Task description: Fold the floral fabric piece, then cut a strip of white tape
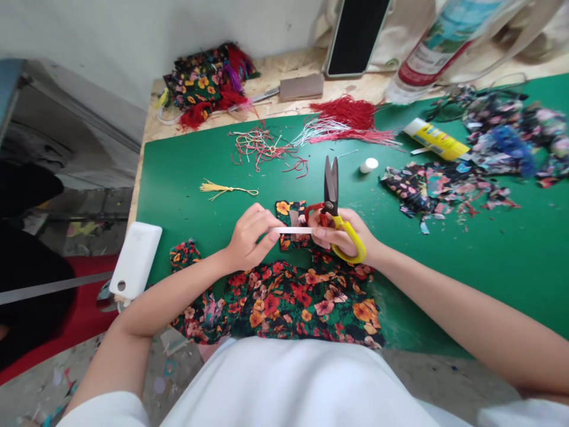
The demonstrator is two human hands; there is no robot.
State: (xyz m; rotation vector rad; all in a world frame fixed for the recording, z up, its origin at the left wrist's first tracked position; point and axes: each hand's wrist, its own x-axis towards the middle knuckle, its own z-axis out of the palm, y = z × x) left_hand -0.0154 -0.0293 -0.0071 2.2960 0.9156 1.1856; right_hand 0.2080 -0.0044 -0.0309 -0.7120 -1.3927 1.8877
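Observation:
Between my two hands a narrow white strip (297,230) is stretched level. My left hand (254,237) pinches its left end between thumb and fingers. My right hand (342,234) pinches the other end and also carries scissors (331,204) with yellow and red handles, their dark blades pointing away from me and slightly apart. Under the strip lies a small floral fabric piece (284,209) with a greyish patch in its middle, partly hidden by the strip and scissors. Nearer my body spreads a larger dark floral cloth (306,296), crumpled along its far edge.
On the green mat (186,160) are a yellow tassel (229,190), tangled cords (262,145), red threads (347,115), a white cap (368,165), a glue tube (435,139) and fabric scraps (438,187). A white power bank (136,260) sits at the left edge; a bottle (435,53) stands behind.

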